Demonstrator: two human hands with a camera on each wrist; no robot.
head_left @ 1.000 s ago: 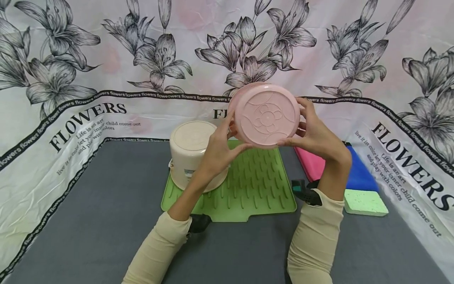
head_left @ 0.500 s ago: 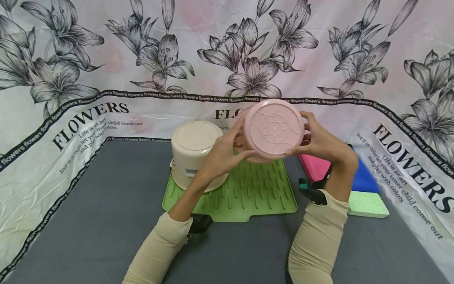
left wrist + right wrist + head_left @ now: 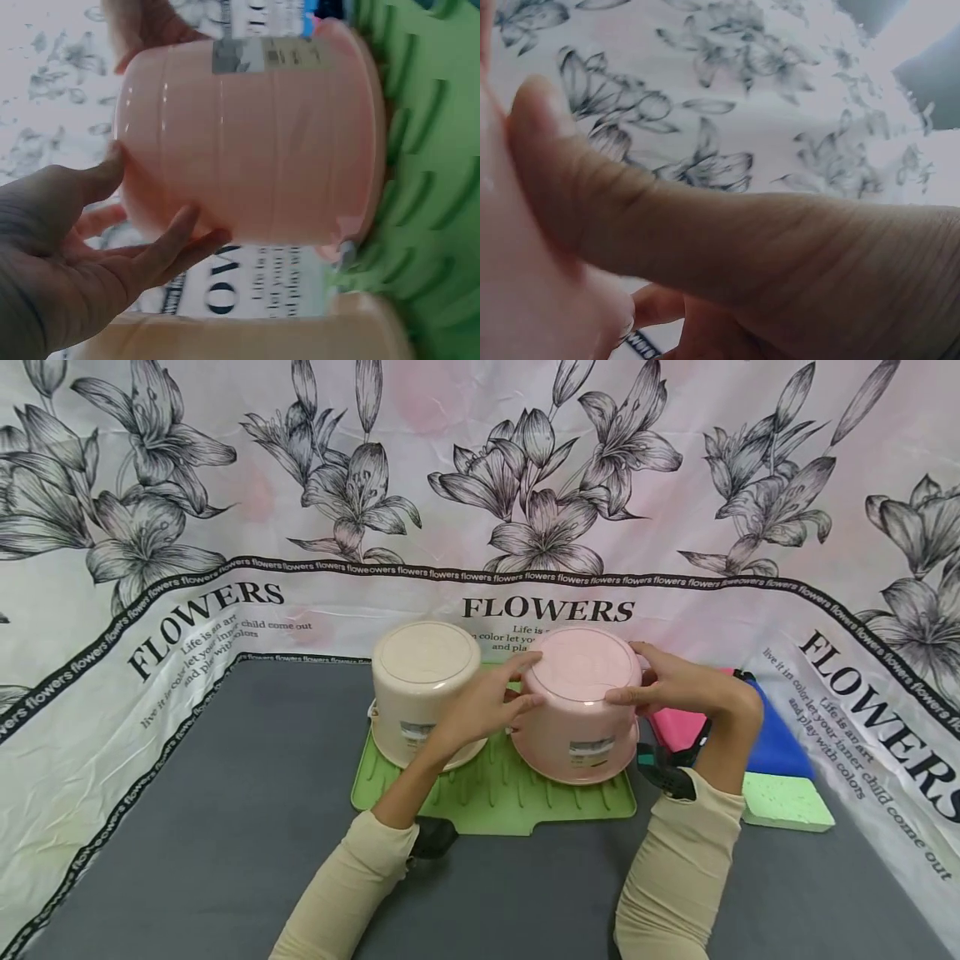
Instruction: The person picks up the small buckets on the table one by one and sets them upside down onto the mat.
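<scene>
A pink bucket is upside down over the right half of the green ridged mat, its rim at the mat and its base facing up. My left hand grips its left side near the base, thumb towards me and fingers spread along the wall. On the opposite side, my right hand holds the bucket with the thumb on the front edge and fingers behind. The left wrist view shows the bucket's label and rim close against the mat. In the right wrist view, my thumb presses on the pink wall.
A cream bucket stands upside down on the mat's left half, close beside my left hand. To the right lie a pink cloth, a blue cloth and a light green sponge. A flower-printed sheet hangs behind.
Both hands have lowered the pink bucket onto the mat, right of the cream bucket. Its base was tilted towards me and now faces up.
</scene>
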